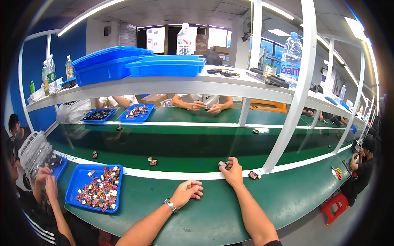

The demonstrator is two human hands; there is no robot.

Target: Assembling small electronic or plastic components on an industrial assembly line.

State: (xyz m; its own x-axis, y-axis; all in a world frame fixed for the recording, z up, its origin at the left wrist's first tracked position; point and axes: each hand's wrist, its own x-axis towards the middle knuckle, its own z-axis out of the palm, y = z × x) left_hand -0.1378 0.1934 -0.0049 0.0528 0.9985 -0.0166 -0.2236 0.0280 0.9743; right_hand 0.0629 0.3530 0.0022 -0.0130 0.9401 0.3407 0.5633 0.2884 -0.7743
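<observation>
Over the near white strip (164, 175), the right hand (233, 174) holds a small black part (222, 165) with a pale face. Its grip is closed to a pinch at the part's right side, likely so that the face stays uncovered. The left hand (186, 193) hangs nearer, over the green table (197, 221); its grip is half open, fingers loosely curled, and nothing shows in it.

Left of both hands sits a blue tray (77, 174) of loose reddish and white pieces (100, 192); its raised rim presumably keeps them from scattering. Just right of the right hand, a second part (253, 175) lies on the strip, perhaps set there to be within easy reach. Beyond, two more parts (152, 161) (95, 155) lie well apart on the dark green belt (184, 141).
</observation>
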